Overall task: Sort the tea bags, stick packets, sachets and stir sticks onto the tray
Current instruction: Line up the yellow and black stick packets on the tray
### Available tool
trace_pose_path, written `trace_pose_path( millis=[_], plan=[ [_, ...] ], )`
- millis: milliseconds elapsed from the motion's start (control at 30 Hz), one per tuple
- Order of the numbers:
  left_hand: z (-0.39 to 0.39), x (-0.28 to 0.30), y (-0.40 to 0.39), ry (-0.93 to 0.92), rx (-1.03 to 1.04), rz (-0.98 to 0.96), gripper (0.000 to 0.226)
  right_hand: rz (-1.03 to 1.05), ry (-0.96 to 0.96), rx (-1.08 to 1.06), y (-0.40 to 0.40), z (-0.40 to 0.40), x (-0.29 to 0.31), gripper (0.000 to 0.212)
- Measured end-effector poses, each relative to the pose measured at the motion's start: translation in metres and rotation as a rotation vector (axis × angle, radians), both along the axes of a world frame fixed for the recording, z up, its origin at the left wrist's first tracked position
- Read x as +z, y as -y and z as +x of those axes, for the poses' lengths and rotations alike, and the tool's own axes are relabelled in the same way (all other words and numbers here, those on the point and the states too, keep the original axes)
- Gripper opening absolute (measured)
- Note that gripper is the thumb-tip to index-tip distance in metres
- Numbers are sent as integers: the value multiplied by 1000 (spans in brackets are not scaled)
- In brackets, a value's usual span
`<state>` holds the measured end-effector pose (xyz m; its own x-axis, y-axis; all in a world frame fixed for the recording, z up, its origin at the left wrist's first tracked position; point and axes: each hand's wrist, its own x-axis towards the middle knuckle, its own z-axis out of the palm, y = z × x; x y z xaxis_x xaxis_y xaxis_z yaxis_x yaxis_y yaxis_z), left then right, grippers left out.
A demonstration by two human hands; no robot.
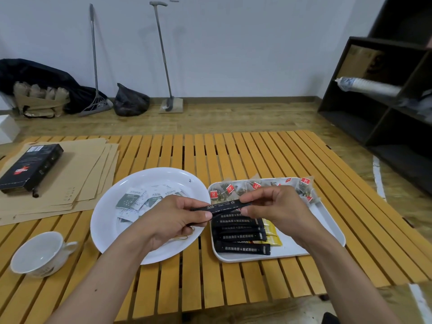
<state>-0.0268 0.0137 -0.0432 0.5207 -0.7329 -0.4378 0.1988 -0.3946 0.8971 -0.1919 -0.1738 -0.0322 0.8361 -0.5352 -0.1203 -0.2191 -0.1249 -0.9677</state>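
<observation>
A black stick packet [225, 205] is held level between both hands, just above the gap between plate and tray. My left hand [177, 218] pinches its left end and my right hand [275, 206] pinches its right end. The white tray [327, 220] holds a row of several black stick packets [240, 235], yellow sachets [272, 233] beside them, and tea bags with red tags [254, 187] along its far edge. The round white plate [149, 178] holds white and green sachets [140, 198] and a rubber band [181, 237].
A white cup [39, 253] stands on the slatted wooden table [245, 148] at the near left. A black box [31, 168] lies on a stack of brown envelopes [88, 169] at the far left. A dark shelf unit [385, 94] stands at the right.
</observation>
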Motion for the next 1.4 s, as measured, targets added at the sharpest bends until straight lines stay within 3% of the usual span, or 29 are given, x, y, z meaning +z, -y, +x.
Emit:
trace_pose_path(
  millis=[167,500,700,1100,1400],
  plan=[
    [-2,2,0,25,-23,-32,22,-2,7,-52,3,-1,-2,9],
    [1,1,1,83,64,-34,19,83,-68,-48,10,-4,-2,15],
    [7,3,0,185,252,-79,17,239,-192,-170,31,-15,-8,17],
    [14,-1,0,239,394,-84,14,119,-363,-276,31,-2,-23,14],
    [-4,-7,11,156,234,-90,15,-167,-384,-316,29,2,-25,26]
  ],
)
